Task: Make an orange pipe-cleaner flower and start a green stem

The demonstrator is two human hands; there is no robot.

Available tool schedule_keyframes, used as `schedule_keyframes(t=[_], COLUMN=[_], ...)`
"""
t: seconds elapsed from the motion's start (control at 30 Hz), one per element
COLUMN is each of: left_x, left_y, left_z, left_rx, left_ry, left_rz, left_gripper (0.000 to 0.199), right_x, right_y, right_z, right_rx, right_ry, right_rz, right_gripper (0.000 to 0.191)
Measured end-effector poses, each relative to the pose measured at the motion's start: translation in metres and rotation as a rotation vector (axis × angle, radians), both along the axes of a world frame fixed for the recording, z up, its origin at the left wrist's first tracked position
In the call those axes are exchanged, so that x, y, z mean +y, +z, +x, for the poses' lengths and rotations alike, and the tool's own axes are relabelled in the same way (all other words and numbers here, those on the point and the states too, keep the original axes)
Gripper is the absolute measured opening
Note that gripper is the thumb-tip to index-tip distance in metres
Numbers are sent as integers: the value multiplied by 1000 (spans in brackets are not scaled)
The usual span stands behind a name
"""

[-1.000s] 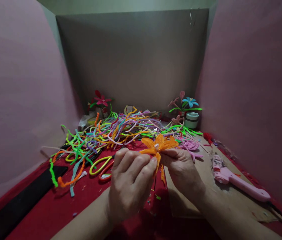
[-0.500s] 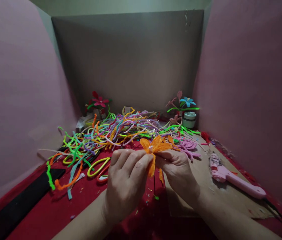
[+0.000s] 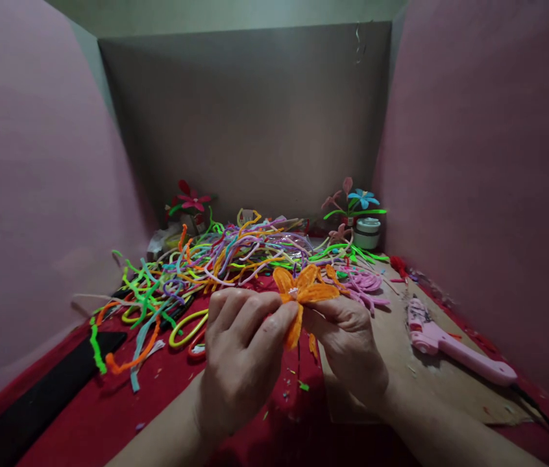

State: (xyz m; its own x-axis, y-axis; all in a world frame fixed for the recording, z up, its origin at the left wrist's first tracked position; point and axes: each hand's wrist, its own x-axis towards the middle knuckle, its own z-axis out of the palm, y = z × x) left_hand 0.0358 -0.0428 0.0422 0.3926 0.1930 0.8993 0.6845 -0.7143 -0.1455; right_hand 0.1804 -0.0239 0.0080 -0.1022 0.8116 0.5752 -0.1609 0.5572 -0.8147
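Note:
An orange pipe-cleaner flower (image 3: pixel 304 290) is held up in front of me over the red tabletop. My left hand (image 3: pixel 243 357) pinches it from the left, thumb and forefinger at the flower's base and on a petal that hangs down. My right hand (image 3: pixel 347 344) grips it from the right, fingers under the spread petals. A small pale bead shows at the flower's centre. Behind it lies a tangled heap of coloured pipe cleaners (image 3: pixel 226 256).
A pink glue gun (image 3: pixel 450 347) lies on a brown cardboard sheet (image 3: pixel 401 383) at the right. Pink pipe-cleaner pieces (image 3: pixel 365 282), a white jar with flowers (image 3: pixel 366 230) and a red flower (image 3: pixel 189 198) sit further back. Pink and grey panels wall in the table.
The flower and both hands have shifted slightly left and down. One orange petal now hangs lower between the hands. The camera view has drifted a little.

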Motion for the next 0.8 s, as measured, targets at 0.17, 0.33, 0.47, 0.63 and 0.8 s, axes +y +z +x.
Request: schedule_keyframes(t=[0.17,0.33,0.47,0.63,0.8], left_x=[3,6,10,10,8], left_y=[-13,-17,-10,-11,-13], left_z=[-2,2,9,19,19], left_rx=[-234,-562,-629,-831,-947], left_ry=[-63,-164,-375,-679,-798], left_rz=[-116,-581,-1111,-1419,-1480], left_gripper=[27,5,18,21,26], right_x=[4,10,12,12,11], right_y=[-2,5,8,6,5], right_z=[-2,-4,-5,-5,-4], right_rx=[62,285,331,397,387], right_ry=[-34,90,260,360,475], right_rz=[-84,-200,-245,-349,-375], right_gripper=[14,11,14,11,7])
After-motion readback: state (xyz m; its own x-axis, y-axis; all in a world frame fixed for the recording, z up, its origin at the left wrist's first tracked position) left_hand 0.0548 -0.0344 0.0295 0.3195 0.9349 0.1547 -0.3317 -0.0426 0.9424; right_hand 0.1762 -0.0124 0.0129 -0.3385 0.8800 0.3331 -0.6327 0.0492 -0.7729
